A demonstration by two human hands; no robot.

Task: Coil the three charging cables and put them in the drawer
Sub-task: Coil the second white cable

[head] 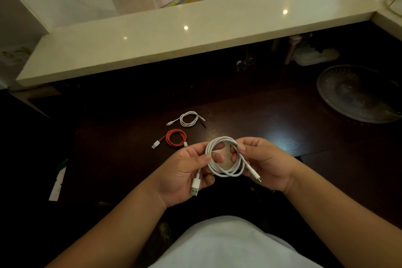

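A white cable (225, 156) is held in a loose coil above the near edge of a dark wooden table (272, 119), between both hands. The left hand (185, 172) is closed on the left side of the coil, its thumb and fingers pinched on the strands; the cable's large flat plug (195, 187) hangs down over that palm. The right hand (263, 161) grasps the right side of the coil, with the thumb pressed on the upper strands and fingertips visible through the ring. The small plug (255, 174) at the other end of this cable lies across the right palm.

Two further cables lie on the table beyond the held coil. An orange cable (175, 137) is coiled just past the left hand, with a white plug sticking out to its left. A second, smaller white cable (188, 119) is coiled a little farther from the held coil than the orange one, its two ends pointing to either side. The two coils are near each other but apart.

Far to the right of the held coil a glass plate (356, 93) rests on the table. Behind the table a pale stone counter (195, 35) runs across the view. No drawer can be made out.
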